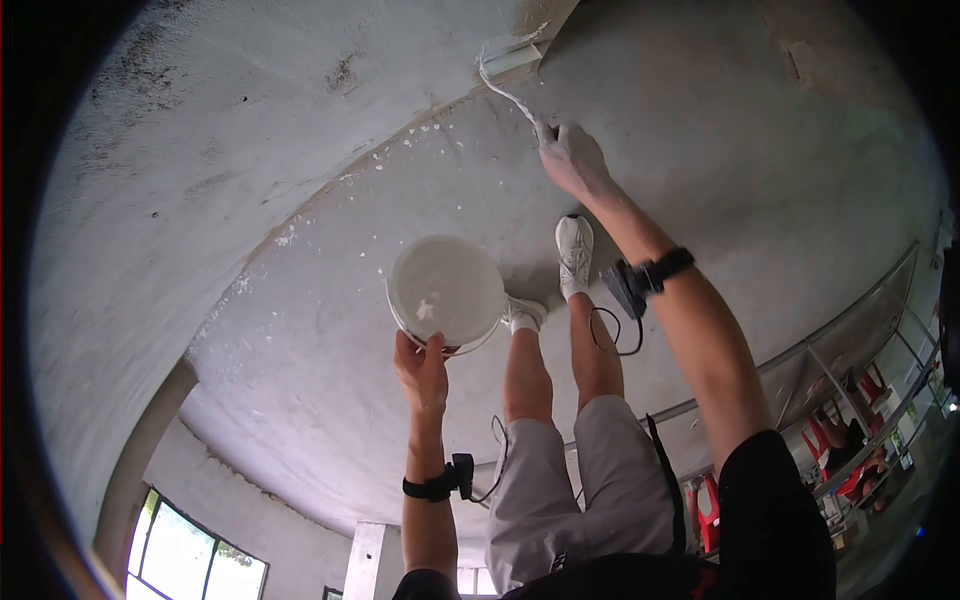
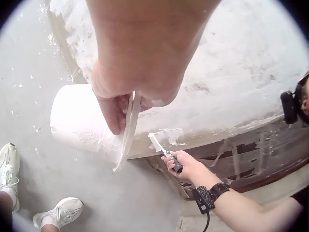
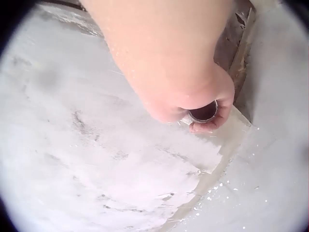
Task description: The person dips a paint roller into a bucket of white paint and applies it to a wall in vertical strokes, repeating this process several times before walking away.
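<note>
In the head view my left hand grips the near rim of a round white bucket, thumb over the edge. White residue lies on the bucket's bottom. The left wrist view shows the bucket's paint-smeared outer wall, with my left hand at its rim. My right hand is curled round the handle of a paint roller, whose white-coated frame reaches to the base of the wall. In the right wrist view the handle's hollow dark end shows inside my right hand.
A patchy whitish wall runs along the left, meeting a grey floor with white paint spots. My shoes stand beside the bucket. At the right are a metal railing and red chairs; a window is lower left.
</note>
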A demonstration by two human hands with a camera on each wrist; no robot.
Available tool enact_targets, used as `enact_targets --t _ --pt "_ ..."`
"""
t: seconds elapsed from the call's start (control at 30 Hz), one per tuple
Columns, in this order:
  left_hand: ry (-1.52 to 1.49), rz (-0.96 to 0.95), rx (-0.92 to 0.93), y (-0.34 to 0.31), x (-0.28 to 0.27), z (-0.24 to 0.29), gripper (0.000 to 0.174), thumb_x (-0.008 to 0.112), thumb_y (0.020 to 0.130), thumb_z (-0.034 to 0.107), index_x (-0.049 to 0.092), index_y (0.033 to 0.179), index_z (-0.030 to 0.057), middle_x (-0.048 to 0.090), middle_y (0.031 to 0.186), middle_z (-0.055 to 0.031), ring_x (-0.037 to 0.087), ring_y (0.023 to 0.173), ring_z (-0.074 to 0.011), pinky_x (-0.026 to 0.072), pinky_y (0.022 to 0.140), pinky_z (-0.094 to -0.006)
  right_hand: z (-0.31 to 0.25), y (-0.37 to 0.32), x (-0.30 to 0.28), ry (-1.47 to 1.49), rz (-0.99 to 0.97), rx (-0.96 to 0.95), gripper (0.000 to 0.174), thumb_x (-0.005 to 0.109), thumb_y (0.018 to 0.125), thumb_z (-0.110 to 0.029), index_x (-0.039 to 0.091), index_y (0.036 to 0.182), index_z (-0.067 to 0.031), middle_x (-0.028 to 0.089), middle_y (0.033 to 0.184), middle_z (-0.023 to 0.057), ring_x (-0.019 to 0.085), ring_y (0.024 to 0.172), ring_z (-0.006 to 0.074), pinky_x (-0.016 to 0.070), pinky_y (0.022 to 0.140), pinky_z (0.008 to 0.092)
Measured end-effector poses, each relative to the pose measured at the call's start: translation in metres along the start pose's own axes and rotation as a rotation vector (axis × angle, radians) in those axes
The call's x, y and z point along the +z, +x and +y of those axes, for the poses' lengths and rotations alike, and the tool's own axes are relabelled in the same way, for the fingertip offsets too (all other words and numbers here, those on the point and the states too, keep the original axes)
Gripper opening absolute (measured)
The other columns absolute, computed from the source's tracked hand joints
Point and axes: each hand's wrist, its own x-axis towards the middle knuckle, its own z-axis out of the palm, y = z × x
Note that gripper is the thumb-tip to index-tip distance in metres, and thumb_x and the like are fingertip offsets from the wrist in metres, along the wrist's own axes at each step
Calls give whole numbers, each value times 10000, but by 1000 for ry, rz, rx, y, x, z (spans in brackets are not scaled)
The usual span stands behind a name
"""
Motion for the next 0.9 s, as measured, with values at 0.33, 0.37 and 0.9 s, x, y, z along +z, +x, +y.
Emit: enact_targets --t 0.33,0.37,0.9 --pt "30 -22 -24 -5 -1 -5 175 560 839 3 497 983 -74 594 887 -130 633 730 -170 592 674 -323 -47 -69 -115 818 -105 487 318 482 968 -280 599 909 9 621 739 197 619 709 382 483 636 435" --pt "34 -22 -26 -6 0 -5 176 562 838 3 497 983 -74 595 883 -128 634 727 -170 591 670 -323 -47 -70 -114 818 -87 498 362 472 974 -322 598 904 10 623 751 208 615 720 392 472 645 446" --pt "57 -59 -13 -12 -7 -9 177 553 827 6 480 965 -78 595 880 -145 639 723 -184 584 661 -317 -11 39 54 332 -164 398 400 476 921 -341 665 853 5 649 881 291 646 892 417 519 749 466"
